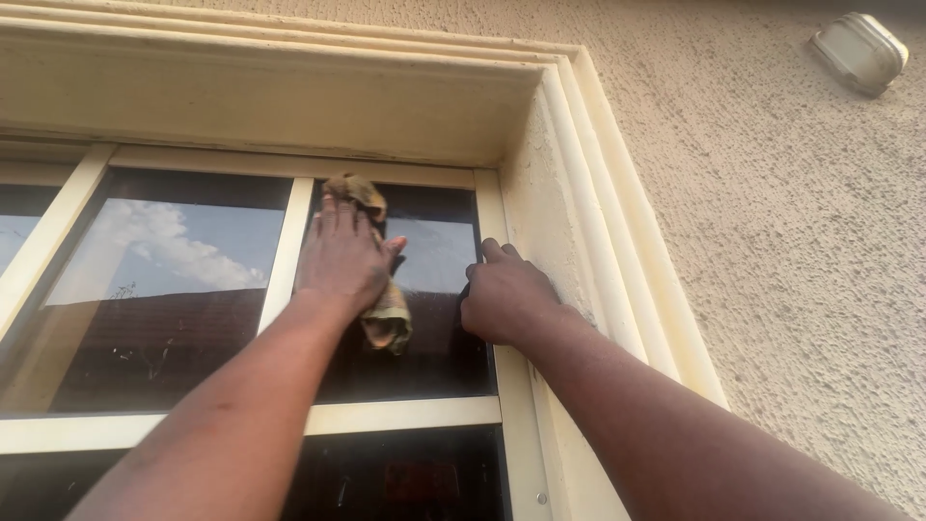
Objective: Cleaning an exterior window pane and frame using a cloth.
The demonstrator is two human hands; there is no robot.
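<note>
Against the upper right pane of a cream-painted window frame (289,417), a crumpled yellowish-green cloth (388,318) is pressed flat under the left hand (340,256). The fingers of that hand are spread and laid flat over the cloth, one end of which is seen above the fingertips while the other hangs below the palm. The right hand (503,301) is curled around the right upright of the frame, just beside the plastered reveal; its fingers are bent over the frame's edge and are not pinching anything. The two hands are near each other but apart.

Four dark glass panes can be counted at least in part: the pane under the cloth (439,289), a wider one to its left (154,289) in which sky and cloud are reflected, a sliver at the far left edge, and a lower pane beneath the crossbar. One cloth is seen, and two bare forearms.

On the rough beige rendered wall (801,251) at the upper right, one pale oval wall lamp (858,50) is mounted.
</note>
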